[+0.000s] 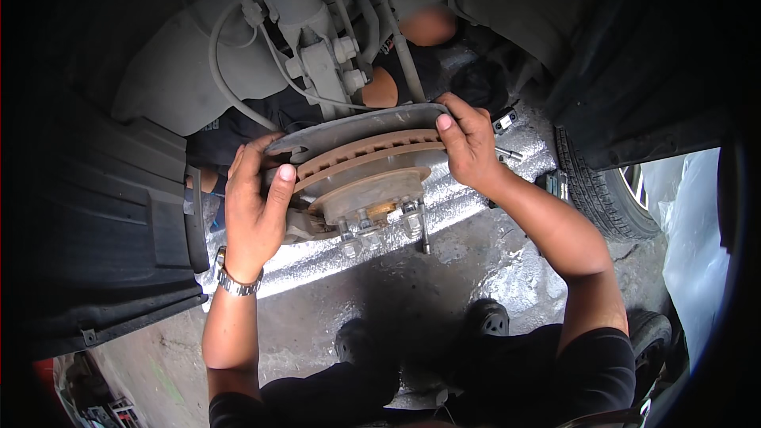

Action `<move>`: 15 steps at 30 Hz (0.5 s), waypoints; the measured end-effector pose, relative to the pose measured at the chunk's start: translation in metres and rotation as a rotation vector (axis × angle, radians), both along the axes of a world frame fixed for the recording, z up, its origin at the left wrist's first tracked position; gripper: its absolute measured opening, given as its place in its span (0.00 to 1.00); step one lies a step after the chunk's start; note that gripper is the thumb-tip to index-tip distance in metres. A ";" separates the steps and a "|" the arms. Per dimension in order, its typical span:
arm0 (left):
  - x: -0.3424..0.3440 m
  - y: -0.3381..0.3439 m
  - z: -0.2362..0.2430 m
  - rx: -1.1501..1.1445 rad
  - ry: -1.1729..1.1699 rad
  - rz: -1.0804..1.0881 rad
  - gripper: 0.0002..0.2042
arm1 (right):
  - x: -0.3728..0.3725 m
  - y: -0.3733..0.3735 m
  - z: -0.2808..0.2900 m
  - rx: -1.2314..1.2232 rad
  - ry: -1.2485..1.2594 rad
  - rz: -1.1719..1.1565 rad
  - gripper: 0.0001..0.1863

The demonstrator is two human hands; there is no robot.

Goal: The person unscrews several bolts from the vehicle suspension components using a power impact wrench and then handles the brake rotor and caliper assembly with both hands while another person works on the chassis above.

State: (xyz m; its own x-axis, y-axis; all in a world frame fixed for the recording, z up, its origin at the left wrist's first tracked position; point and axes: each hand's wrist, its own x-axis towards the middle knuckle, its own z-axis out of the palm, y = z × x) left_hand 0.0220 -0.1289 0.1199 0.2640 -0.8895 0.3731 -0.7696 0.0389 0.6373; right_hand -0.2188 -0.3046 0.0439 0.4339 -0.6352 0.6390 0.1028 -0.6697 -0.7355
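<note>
A rusty vented brake disc sits on the wheel hub, whose wheel studs point toward me. Behind the disc curves a dark dust shield. My left hand, with a metal watch at its wrist, grips the left edge, thumb on the disc's rim and fingers partly hidden behind the shield. At the right edge my right hand is closed, thumb in front near the shield's end and fingers over its far side. Both hands touch the assembly.
A strut with bolts and a hose stand above the disc. Another person in dark clothing is beyond it, low down. Silvery sheeting covers part of the floor. A tyre lies right; dark wheel-arch liner hangs left.
</note>
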 end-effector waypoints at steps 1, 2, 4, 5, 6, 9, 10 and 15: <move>0.000 0.000 0.000 -0.002 0.002 -0.002 0.21 | 0.000 0.000 0.000 0.000 0.000 0.000 0.11; 0.000 0.000 0.000 -0.002 0.002 -0.003 0.21 | 0.000 0.000 0.000 -0.002 -0.004 -0.003 0.11; -0.001 0.000 0.000 0.007 -0.004 0.003 0.21 | 0.000 0.001 0.001 -0.004 -0.007 -0.005 0.11; -0.001 0.000 0.001 0.007 -0.004 0.002 0.21 | 0.000 0.001 0.002 -0.004 -0.006 -0.009 0.11; -0.001 -0.001 0.001 0.006 -0.006 0.002 0.21 | 0.000 0.001 0.002 -0.005 -0.005 -0.012 0.11; -0.002 -0.001 0.002 0.006 -0.012 0.003 0.21 | 0.000 0.000 0.000 -0.004 -0.009 -0.018 0.11; -0.002 -0.001 0.002 0.008 -0.015 0.003 0.21 | 0.000 0.000 0.001 -0.004 -0.009 -0.018 0.11; -0.001 -0.001 0.001 0.002 -0.030 0.002 0.22 | 0.000 0.000 0.001 0.008 0.013 -0.021 0.12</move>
State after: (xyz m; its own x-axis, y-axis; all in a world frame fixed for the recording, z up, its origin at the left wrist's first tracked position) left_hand 0.0214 -0.1295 0.1208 0.2541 -0.8899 0.3789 -0.7886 0.0362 0.6139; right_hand -0.2192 -0.3046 0.0454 0.4283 -0.6496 0.6281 0.0793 -0.6654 -0.7423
